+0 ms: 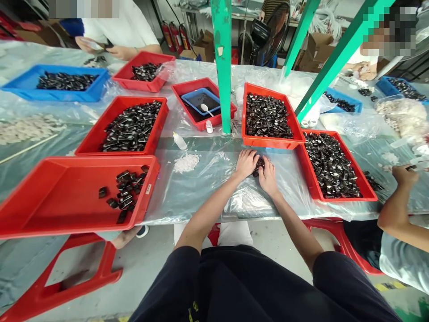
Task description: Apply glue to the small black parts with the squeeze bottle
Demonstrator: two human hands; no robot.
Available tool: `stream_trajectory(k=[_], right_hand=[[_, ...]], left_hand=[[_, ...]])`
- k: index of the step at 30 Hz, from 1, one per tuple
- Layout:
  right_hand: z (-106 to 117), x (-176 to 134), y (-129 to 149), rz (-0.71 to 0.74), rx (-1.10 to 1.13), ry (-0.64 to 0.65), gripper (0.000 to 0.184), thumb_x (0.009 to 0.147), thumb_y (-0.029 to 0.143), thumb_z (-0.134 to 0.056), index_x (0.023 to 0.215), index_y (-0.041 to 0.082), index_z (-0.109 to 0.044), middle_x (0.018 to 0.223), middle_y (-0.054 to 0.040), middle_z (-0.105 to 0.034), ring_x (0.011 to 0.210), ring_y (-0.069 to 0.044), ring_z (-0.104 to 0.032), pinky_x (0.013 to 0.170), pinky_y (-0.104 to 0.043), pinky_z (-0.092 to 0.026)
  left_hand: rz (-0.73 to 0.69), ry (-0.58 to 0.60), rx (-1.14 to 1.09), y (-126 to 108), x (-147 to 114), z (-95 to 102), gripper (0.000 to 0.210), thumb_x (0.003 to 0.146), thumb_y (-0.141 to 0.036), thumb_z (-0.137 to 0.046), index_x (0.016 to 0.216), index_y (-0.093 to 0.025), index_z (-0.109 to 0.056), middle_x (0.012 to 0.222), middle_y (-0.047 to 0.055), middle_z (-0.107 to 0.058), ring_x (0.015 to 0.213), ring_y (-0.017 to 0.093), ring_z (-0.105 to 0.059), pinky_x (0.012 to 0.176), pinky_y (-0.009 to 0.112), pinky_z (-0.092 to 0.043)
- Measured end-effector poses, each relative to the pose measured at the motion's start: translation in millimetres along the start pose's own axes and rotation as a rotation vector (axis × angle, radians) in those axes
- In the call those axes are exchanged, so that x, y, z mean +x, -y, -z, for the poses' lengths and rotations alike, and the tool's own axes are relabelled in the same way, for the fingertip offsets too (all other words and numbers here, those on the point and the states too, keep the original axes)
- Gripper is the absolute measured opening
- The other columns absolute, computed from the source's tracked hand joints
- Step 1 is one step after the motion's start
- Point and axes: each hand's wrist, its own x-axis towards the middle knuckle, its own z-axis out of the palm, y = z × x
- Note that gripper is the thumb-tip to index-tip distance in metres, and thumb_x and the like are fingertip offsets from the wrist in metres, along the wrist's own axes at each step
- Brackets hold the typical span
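Note:
A small heap of glossy black pieces lies on the plastic-covered table between my hands. From its left side my left hand rests against it, palm down with fingers stretched out. My right hand borders the heap on the right, its fingers also extended and pointing away from me. Both hands touch the pieces without visibly gripping one, though the fingertips are partly hidden. Just beyond them stands a red tray full of similar black pieces.
Another full red tray is to the right, and a partly filled one to the left. White bits and a squeeze bottle lie left of my hands. A green post rises ahead. Co-workers sit around the table.

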Motion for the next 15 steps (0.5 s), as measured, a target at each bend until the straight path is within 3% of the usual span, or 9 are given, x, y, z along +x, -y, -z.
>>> stream_trajectory(k=[5, 7, 10, 15], right_hand=[[-31.9, 11.6, 21.5, -0.201, 0.226, -0.245, 0.055, 0.106, 0.040, -0.028, 0.141, 0.017, -0.064, 0.152, -0.0198, -0.064, 0.149, -0.029, -0.053, 0.132, -0.061, -0.026], [-39.2, 12.4, 27.3, -0.244, 0.381, -0.326, 0.053, 0.105, 0.044, -0.033, 0.134, 0.017, -0.068, 0.144, -0.0187, -0.069, 0.141, -0.028, -0.060, 0.131, -0.059, -0.032], [-45.2, 8.3, 32.0, -0.316, 0.689, -0.481, 0.050, 0.103, 0.045, -0.038, 0.131, 0.018, -0.070, 0.142, -0.0158, -0.071, 0.134, -0.025, -0.066, 0.125, -0.054, -0.044], [-42.7, 3.5, 32.8, -0.408, 1.039, -0.643, 0.040, 0.096, 0.041, -0.054, 0.120, 0.018, -0.075, 0.138, -0.0113, -0.074, 0.135, -0.023, -0.067, 0.127, -0.049, -0.045]], left_hand=[[0.018, 0.020, -0.086, -1.8, -4.0, -17.4, 0.029, 0.107, -0.019, -0.049, 0.123, -0.016, -0.073, 0.138, 0.017, -0.074, 0.133, 0.026, -0.067, 0.121, 0.041, -0.048], [0.057, 0.018, -0.123, -3.9, -8.5, -22.1, 0.031, 0.108, -0.021, -0.047, 0.123, -0.015, -0.073, 0.134, 0.018, -0.076, 0.126, 0.026, -0.071, 0.116, 0.040, -0.052], [0.135, -0.060, -0.382, -11.6, -18.4, -28.2, 0.026, 0.107, -0.026, -0.052, 0.115, -0.018, -0.075, 0.124, 0.014, -0.081, 0.113, 0.023, -0.076, 0.106, 0.036, -0.058], [0.240, -0.165, -0.779, -32.7, -33.1, -32.3, 0.020, 0.103, -0.029, -0.063, 0.104, -0.018, -0.080, 0.115, 0.011, -0.084, 0.107, 0.022, -0.078, 0.102, 0.034, -0.059]])
